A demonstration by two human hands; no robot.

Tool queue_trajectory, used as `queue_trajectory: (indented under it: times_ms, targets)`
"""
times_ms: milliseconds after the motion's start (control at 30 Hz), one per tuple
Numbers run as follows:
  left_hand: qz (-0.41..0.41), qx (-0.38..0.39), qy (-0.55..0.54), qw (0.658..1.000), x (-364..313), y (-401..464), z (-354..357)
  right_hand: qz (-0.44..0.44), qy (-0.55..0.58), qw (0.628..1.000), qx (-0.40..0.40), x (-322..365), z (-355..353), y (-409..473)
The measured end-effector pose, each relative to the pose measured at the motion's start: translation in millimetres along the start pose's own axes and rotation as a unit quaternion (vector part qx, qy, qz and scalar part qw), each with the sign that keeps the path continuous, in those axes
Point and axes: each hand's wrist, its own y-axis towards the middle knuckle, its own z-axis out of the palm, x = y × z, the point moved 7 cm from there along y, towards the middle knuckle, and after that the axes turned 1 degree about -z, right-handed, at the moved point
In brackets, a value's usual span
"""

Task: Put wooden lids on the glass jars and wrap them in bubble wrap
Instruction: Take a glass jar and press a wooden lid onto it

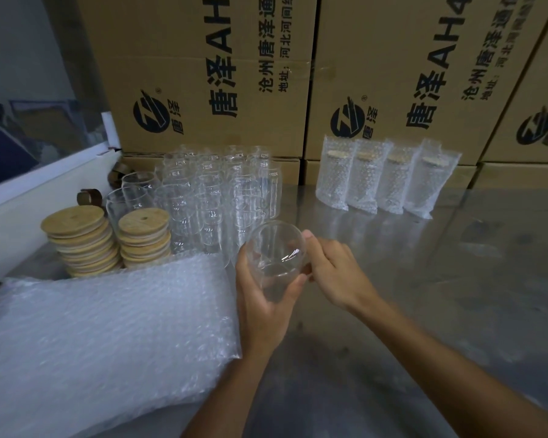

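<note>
Glass jar (274, 260) gripped by both hands (263, 298) (336, 273), two lid stacks (108, 241), four wrapped jars (386, 175)

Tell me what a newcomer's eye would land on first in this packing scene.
First, the bare glass jar held in mid-frame above the steel table, the left hand gripping it from below and the right hand at its side. Next, the big pile of bubble wrap at lower left, with two stacks of wooden lids behind it. At the back right, four wrapped jars stand in a row against printed cardboard boxes.
</note>
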Motion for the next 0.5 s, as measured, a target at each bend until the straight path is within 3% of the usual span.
queue_trajectory:
  times_ms: [167,333,500]
  targets:
    - [0.008,-0.006,0.038,0.999,1,0,-1,-0.047,0.004,0.996,-0.074,10,-11,-3]
    - [0.112,-0.027,0.162,0.980,-18,-4,1,0.003,0.124,0.988,-0.088,7,-13,-2]
    - [0.137,-0.015,0.196,0.971,-21,-4,3,0.001,-0.020,1.000,-0.010,20,-16,2]
